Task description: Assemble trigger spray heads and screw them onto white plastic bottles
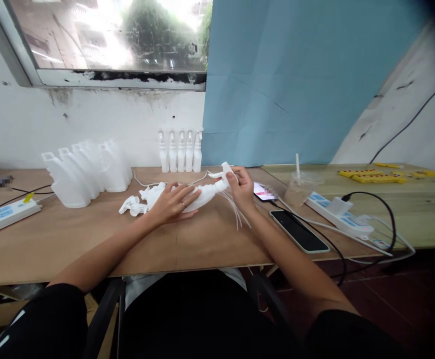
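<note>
A brown-topped desk (90, 244) stands with its back edge along a scuffed white wall (135, 119), marked by small dark spots and stained just under a metal-framed window (165, 35) (its lower frame blotched with black) that lets in bright light and blurred greenery above the back edge's left half. Blue sheeting (269, 75) hangs from the window's right side to beyond the desk's back right corner, where a paler wood-grained tabletop (422, 204) adjoins. Past the front right corner, dark red tiled floor (400, 294) lies in shadow.
</note>
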A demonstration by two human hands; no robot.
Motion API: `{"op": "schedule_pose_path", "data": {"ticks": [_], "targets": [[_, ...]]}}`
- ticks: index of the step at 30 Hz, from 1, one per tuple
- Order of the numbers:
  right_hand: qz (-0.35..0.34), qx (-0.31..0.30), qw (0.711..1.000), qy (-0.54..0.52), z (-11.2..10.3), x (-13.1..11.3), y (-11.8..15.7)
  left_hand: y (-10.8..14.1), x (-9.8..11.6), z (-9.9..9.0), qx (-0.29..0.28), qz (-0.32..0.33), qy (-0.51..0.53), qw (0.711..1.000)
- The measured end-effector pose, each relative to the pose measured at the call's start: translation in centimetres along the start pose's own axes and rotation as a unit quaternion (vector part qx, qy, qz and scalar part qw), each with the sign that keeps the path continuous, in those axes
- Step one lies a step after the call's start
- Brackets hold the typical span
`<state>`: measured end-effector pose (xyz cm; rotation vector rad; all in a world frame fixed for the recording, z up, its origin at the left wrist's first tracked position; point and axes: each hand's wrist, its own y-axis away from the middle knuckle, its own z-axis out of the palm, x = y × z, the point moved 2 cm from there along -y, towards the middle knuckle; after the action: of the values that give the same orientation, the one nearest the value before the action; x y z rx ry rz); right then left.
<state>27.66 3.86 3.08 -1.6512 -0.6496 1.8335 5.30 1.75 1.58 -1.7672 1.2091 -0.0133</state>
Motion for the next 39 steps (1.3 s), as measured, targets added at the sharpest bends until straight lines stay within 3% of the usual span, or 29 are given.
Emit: {"op": "schedule_pose_path", "data": {"ticks": [4, 11, 16, 20, 22, 24, 27, 32, 36, 39], "targets": [[-0.037, 0.023, 0.999, 0.003, 1.0, -3.6, -2.0, -1.7, 0.7, 1.2, 0.068, -0.119, 0.083, 0.987], [-0.083, -0.063, 0.991, 0.089, 3.5, -6.0, -5.4, -3.8, 1.5, 3.5, 0.157, -0.211, 0.217, 0.94], [-0.139, -0.112, 0.971, 0.158, 5.0, -6.3, -6.0, -3.5, 1.0, 3.7, 0.151, -0.28, 0.259, 0.912], [-0.169, -0.14, 0.958, 0.186, 6.9, -5.5, -6.2, -2.8, 0.6, 4.3, 0.127, -0.41, 0.317, 0.846], [-0.165, -0.137, 0.959, 0.185, 7.5, -4.7, -6.4, -2.3, 0.6, 4.9, 0.117, -0.441, 0.351, 0.817], [-0.152, -0.122, 0.966, 0.167, 7.7, -4.1, -6.5, -1.8, 0.4, 5.4, 0.117, -0.445, 0.39, 0.797], [-0.129, -0.109, 0.977, 0.128, 7.3, -3.6, -6.8, -1.9, -0.6, 5.6, 0.161, -0.434, 0.439, 0.77], [-0.124, -0.121, 0.977, 0.126, 6.7, -3.6, -6.9, -5.3, -3.7, 3.3, 0.253, -0.396, 0.443, 0.764], [-0.07, -0.079, 0.992, 0.064, 6.6, -2.8, -6.7, -8.0, -5.5, 1.2, 0.212, -0.366, 0.506, 0.752], [-0.021, -0.062, 0.998, -0.021, 7.1, -2.2, -6.0, -8.2, -5.9, 0.4, 0.174, -0.351, 0.544, 0.742]]}}
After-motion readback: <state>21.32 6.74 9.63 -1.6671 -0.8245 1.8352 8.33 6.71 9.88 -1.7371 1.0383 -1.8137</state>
